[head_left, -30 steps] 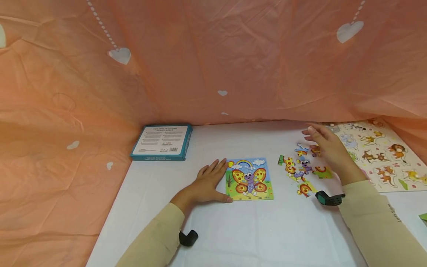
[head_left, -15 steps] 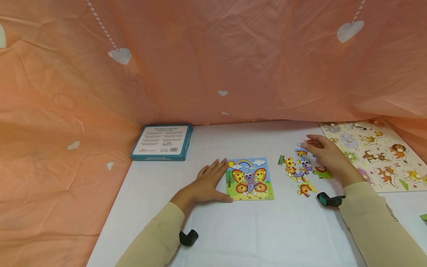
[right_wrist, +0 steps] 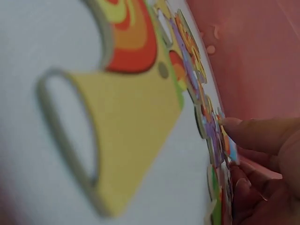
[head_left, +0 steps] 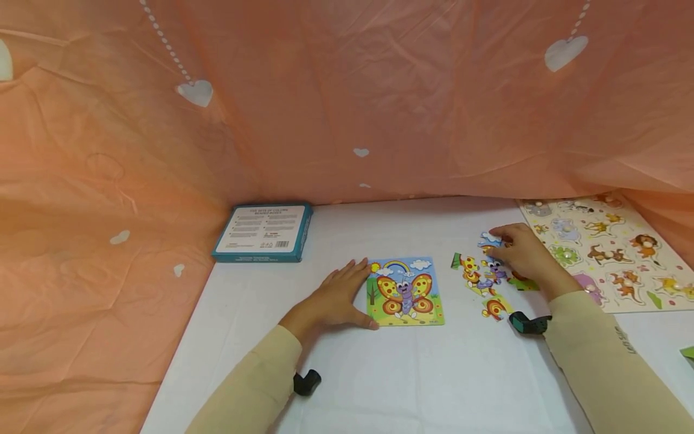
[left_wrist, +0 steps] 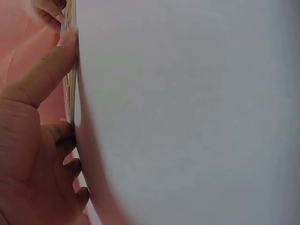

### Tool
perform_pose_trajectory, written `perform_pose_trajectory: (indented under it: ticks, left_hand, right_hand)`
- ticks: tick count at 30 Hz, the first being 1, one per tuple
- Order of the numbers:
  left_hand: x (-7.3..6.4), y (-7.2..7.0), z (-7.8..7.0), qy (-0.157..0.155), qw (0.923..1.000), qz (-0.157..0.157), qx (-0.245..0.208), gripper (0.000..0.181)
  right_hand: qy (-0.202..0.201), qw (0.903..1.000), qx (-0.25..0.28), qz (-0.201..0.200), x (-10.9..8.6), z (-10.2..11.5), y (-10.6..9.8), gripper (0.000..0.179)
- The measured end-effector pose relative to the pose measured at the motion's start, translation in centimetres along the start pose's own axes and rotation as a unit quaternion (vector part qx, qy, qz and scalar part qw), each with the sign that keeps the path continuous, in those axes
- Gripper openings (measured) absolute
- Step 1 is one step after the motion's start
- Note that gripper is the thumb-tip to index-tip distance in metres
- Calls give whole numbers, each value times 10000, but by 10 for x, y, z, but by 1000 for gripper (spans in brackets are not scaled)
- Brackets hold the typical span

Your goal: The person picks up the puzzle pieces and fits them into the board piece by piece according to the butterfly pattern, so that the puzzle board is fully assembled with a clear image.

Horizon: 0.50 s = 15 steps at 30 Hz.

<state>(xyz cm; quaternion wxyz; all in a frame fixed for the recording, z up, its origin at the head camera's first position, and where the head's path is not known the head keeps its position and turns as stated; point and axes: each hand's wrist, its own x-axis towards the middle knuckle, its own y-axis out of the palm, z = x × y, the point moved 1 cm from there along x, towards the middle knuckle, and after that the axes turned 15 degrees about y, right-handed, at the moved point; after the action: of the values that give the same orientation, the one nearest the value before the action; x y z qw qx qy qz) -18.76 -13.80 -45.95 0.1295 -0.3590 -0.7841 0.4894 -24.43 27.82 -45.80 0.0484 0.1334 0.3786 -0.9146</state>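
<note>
A square butterfly picture board (head_left: 405, 292) lies flat on the white table. My left hand (head_left: 336, 295) rests at its left edge, fingers spread and fairly straight, thumb at the near corner and fingertips by the far one. To the right is a loose cluster of jigsaw puzzle pieces (head_left: 474, 280). My right hand (head_left: 523, 253) pinches a piece (head_left: 490, 239) with blue sky and a bit of orange at the far end of that cluster. In the right wrist view, thumb and fingers meet on this piece (right_wrist: 229, 143), while a yellow piece (right_wrist: 126, 126) looms close.
A teal and white box (head_left: 262, 232) stands at the back left. An animal knob puzzle board (head_left: 612, 253) lies at the back right, beyond the right hand. A green corner (head_left: 688, 352) shows at the right edge. Orange cloth (head_left: 358, 96) hangs behind the table.
My right hand has come down and leftward from above the pieces onto the blue-sky puzzle piece, its thumb and fingers closing on it. The left hand has stayed at the board.
</note>
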Motion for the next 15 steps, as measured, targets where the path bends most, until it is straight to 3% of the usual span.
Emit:
perform_pose_trajectory:
  ticks: [6,15]
  left_hand:
    - [1,-2,-5,-141,9998,52,110,124]
    - [3,-6,-12,-307,9993,161,149,125]
  right_hand:
    - [15,9999,77,-140,-3,3,2,51]
    - [6,9973,326,-664,-6,1,0,38]
